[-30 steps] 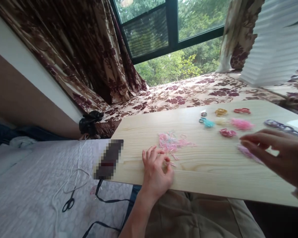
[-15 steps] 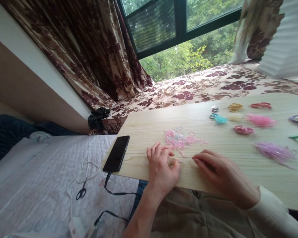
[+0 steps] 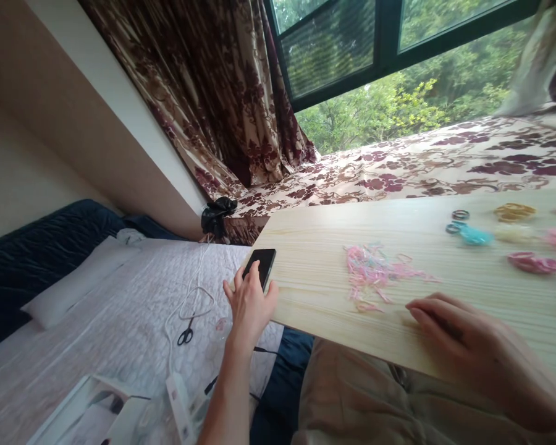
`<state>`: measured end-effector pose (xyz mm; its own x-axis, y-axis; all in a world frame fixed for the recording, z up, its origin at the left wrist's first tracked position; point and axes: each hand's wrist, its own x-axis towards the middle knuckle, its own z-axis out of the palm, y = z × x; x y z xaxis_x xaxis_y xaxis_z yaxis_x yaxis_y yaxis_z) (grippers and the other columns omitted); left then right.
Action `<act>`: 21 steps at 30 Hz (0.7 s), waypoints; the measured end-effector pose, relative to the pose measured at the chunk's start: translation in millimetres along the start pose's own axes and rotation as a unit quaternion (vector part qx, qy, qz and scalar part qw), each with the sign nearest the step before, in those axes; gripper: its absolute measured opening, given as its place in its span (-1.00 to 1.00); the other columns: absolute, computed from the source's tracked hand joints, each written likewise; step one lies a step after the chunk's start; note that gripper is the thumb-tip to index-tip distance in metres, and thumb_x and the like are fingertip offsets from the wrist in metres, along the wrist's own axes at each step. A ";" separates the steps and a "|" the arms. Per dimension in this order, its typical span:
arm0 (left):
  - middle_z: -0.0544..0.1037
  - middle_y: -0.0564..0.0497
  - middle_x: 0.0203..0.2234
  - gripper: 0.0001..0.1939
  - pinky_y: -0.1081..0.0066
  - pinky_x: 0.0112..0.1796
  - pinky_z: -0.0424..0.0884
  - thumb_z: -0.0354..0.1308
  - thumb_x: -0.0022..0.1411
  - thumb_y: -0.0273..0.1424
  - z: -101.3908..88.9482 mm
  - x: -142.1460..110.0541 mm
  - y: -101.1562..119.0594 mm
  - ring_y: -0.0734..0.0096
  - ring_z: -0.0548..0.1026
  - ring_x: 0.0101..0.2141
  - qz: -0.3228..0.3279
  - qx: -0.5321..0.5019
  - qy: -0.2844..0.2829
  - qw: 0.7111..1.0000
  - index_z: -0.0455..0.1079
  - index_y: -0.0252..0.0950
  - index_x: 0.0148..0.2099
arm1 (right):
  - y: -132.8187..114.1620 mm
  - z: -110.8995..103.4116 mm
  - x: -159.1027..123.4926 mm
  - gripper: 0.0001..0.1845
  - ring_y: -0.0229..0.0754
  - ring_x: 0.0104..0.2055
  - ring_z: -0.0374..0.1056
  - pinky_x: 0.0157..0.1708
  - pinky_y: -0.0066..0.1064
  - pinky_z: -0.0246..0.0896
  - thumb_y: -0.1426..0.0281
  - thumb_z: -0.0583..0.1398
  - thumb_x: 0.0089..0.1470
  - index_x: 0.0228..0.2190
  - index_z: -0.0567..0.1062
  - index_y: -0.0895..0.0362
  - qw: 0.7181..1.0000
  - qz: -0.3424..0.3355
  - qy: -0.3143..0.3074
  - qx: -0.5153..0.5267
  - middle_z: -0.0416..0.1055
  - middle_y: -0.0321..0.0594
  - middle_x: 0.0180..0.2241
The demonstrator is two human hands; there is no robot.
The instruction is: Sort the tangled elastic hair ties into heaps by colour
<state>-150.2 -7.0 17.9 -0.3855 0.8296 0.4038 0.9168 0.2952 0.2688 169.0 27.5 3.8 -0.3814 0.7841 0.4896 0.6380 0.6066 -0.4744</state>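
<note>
Wooden board [image 3: 319, 247]: left hand [image 3: 251, 303] touching black phone [image 3: 265, 262].

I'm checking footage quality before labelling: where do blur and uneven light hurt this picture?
Head view: the blue bands and dark pink bands look smeared; daylight through the window is bright, while the curtain has deep, dark folds.

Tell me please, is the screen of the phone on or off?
It looks off: the part of the phone screen that shows is plain black, with nothing lit. The left hand hides the rest.
</note>
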 end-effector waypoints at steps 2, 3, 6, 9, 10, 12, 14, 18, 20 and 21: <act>0.53 -0.23 -0.01 -0.51 -0.35 0.16 -0.05 0.09 0.21 -0.37 -3.1 -3.4 11.8 -0.06 0.22 0.20 0.016 -0.013 0.022 1.000 0.22 -0.31 0.19 | 0.4 0.3 0.2 -0.64 -0.14 -0.48 0.46 -0.55 -0.35 0.34 0.14 0.02 0.20 -0.43 0.51 0.01 1.000 -0.003 0.003 0.003 0.51 -0.23 -0.43; 0.52 -0.21 -0.01 -0.53 -0.30 0.17 -0.04 0.09 0.21 -0.37 -4.5 -6.0 20.2 -0.04 0.23 0.20 0.031 -0.024 0.033 0.999 0.24 -0.29 0.17 | 0.5 0.2 0.2 -0.64 -0.14 -0.47 0.46 -0.55 -0.35 0.34 0.13 0.02 0.20 -0.42 0.51 0.01 1.000 -0.002 0.003 0.003 0.51 -0.22 -0.42; 0.54 -0.12 -0.09 -0.62 -0.21 0.21 -0.03 0.08 0.21 -0.41 -5.7 -16.9 49.9 0.06 0.27 0.17 0.094 -0.079 0.016 0.992 0.30 -0.24 0.09 | 0.4 -0.9 -0.4 -0.64 -0.14 -0.47 0.46 -0.56 -0.35 0.34 0.12 0.02 0.20 -0.42 0.51 0.00 1.000 -0.001 0.004 0.004 0.51 -0.22 -0.42; 0.57 0.00 -0.26 -0.73 -0.17 0.23 -0.06 0.10 0.19 -0.45 -2.3 -27.5 75.4 0.16 0.37 0.06 0.133 -0.132 -0.031 0.982 0.38 -0.19 -0.05 | 0.7 -1.3 -2.0 -0.65 -0.15 -0.47 0.45 -0.55 -0.36 0.34 0.13 0.03 0.20 -0.43 0.51 0.00 1.000 -0.005 0.004 0.006 0.51 -0.24 -0.43; 0.56 0.03 -0.30 -0.78 -0.15 0.23 -0.04 0.11 0.18 -0.47 -0.8 -29.9 81.3 0.19 0.41 0.01 0.143 -0.142 -0.044 0.979 0.41 -0.18 -0.11 | 0.9 -1.1 -2.5 -0.65 -0.16 -0.48 0.45 -0.55 -0.36 0.34 0.14 0.03 0.20 -0.43 0.51 0.00 1.000 -0.007 0.004 0.007 0.50 -0.25 -0.44; 0.55 0.07 -0.36 -0.87 -0.12 0.23 -0.02 0.13 0.17 -0.48 1.6 -32.8 88.7 0.26 0.44 -0.10 0.159 -0.157 -0.070 0.972 0.43 -0.18 -0.23 | 1.4 -0.3 -3.4 -0.65 -0.16 -0.47 0.45 -0.54 -0.36 0.34 0.14 0.03 0.20 -0.42 0.51 0.00 1.000 -0.006 0.002 0.007 0.50 -0.25 -0.44; 0.53 0.09 -0.41 -0.90 -0.11 0.22 -0.01 0.13 0.17 -0.49 2.8 -33.9 91.7 0.31 0.45 -0.17 0.173 -0.164 -0.095 0.966 0.44 -0.19 -0.31 | 1.5 0.4 -3.7 -0.66 -0.16 -0.45 0.46 -0.52 -0.35 0.34 0.16 0.02 0.21 -0.42 0.51 0.01 1.000 0.001 -0.001 0.002 0.50 -0.24 -0.42; 0.52 0.11 -0.44 -0.85 -0.10 0.22 -0.04 0.10 0.21 -0.49 2.7 -35.4 93.1 0.35 0.44 -0.21 0.195 -0.174 -0.129 0.956 0.43 -0.19 -0.38 | -0.3 0.4 -3.7 -0.65 -0.16 -0.42 0.46 -0.48 -0.36 0.32 0.20 0.01 0.22 -0.41 0.51 0.04 1.000 0.012 -0.012 -0.012 0.50 -0.21 -0.41; 0.52 0.11 -0.44 -0.85 -0.10 0.22 -0.04 0.11 0.20 -0.50 2.4 -36.6 94.8 0.34 0.43 -0.21 0.199 -0.179 -0.145 0.953 0.44 -0.18 -0.38 | -1.7 -0.1 -3.9 -0.64 -0.17 -0.41 0.45 -0.45 -0.36 0.31 0.22 -0.01 0.23 -0.41 0.51 0.05 1.000 0.013 -0.011 -0.013 0.50 -0.20 -0.41; 0.52 0.11 -0.44 -0.85 -0.09 0.22 -0.05 0.11 0.19 -0.51 2.3 -37.1 96.2 0.34 0.43 -0.21 0.199 -0.180 -0.152 0.951 0.44 -0.18 -0.38 | -2.3 -0.4 -4.0 -0.64 -0.17 -0.40 0.45 -0.44 -0.37 0.31 0.23 -0.01 0.24 -0.40 0.51 0.06 1.000 0.014 -0.012 -0.014 0.50 -0.19 -0.40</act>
<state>-47.5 -8.3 26.8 0.0839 0.9565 0.2793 0.8673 -0.2081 0.4521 169.3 22.9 3.2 -0.3779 0.8042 0.4587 0.6672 0.5801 -0.4673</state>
